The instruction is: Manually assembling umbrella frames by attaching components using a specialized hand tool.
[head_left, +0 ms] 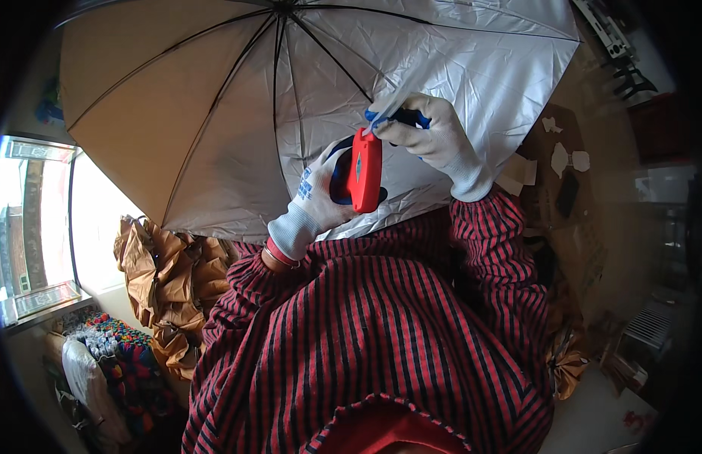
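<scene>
Both my hands wear white knit gloves with blue palms. My left hand (pixel 315 191) grips a flat red plastic case (pixel 368 172) with rounded corners and a small dark oval on its face. A translucent strip (pixel 401 97) stands up from the top of the case. My right hand (pixel 436 136) pinches that strip near its base, just above the case, between thumb and fingers. Behind both hands spreads an open umbrella (pixel 215 151) with a silvery lining. Its thin dark ribs (pixel 275 98) meet at a hub at the top of the view.
Crumpled brown paper (pixel 169 284) lies to my left, under a bright window (pixel 37 219). Below it sits a multicoloured knitted bundle (pixel 128 363). On the right, cardboard (pixel 574 151) carries white paper scraps and a dark flat object (pixel 567 194). More brown paper (pixel 569 371) lies lower right.
</scene>
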